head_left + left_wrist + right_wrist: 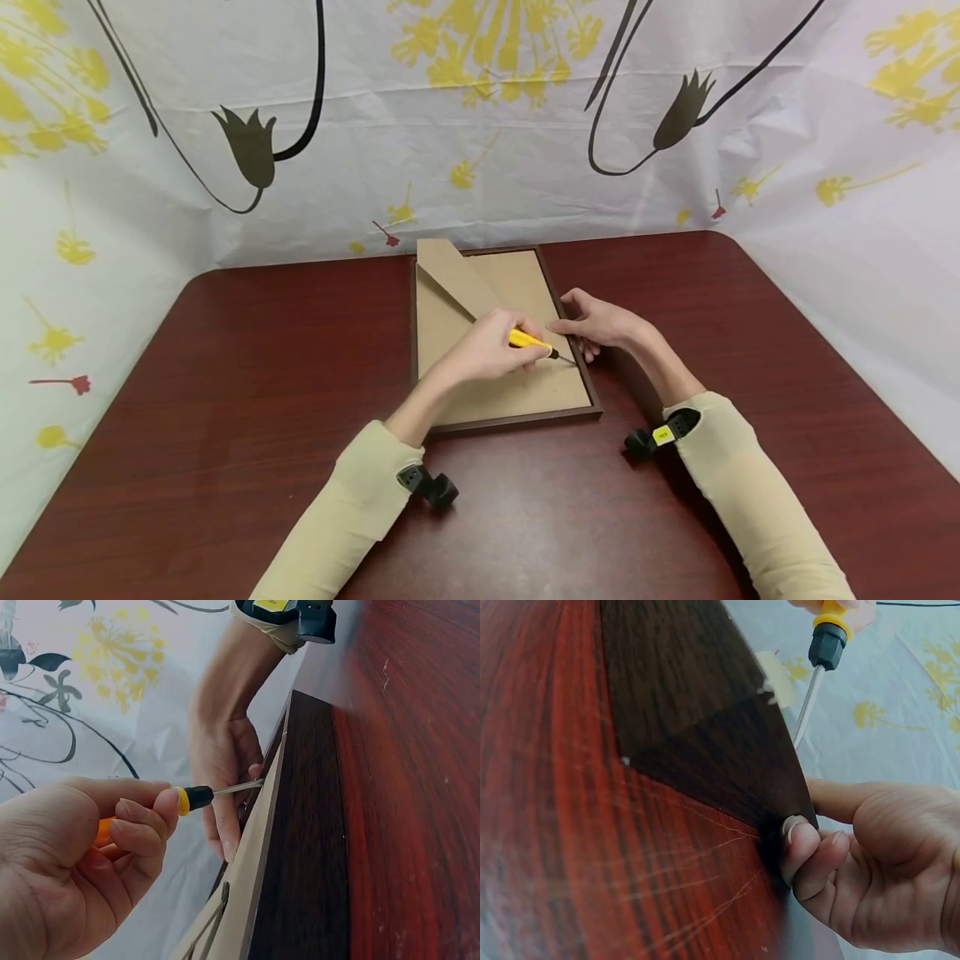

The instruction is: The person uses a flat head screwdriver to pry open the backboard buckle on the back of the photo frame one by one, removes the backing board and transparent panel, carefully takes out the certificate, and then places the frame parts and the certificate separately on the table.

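A dark brown picture frame [517,418] lies face down, its tan backing board [487,392] uppermost. My left hand [491,346] grips a yellow screwdriver [528,338] with a black collar. The shaft [236,787] slants down to the right, its tip at the inner edge of the frame's right side. At that same side my right hand [603,321] holds the frame, thumb over the top and fingers curled against the outer side [802,844]. A tan easel leg [453,275] stands raised from the board's upper left, its lower end hidden behind my left hand.
The frame sits on a reddish-brown wooden table [262,375]. A white curtain [495,183] with yellow flowers and dark stems hangs behind and along the sides. Each wrist wears a black camera on a strap, the left camera [442,492] low over the table.
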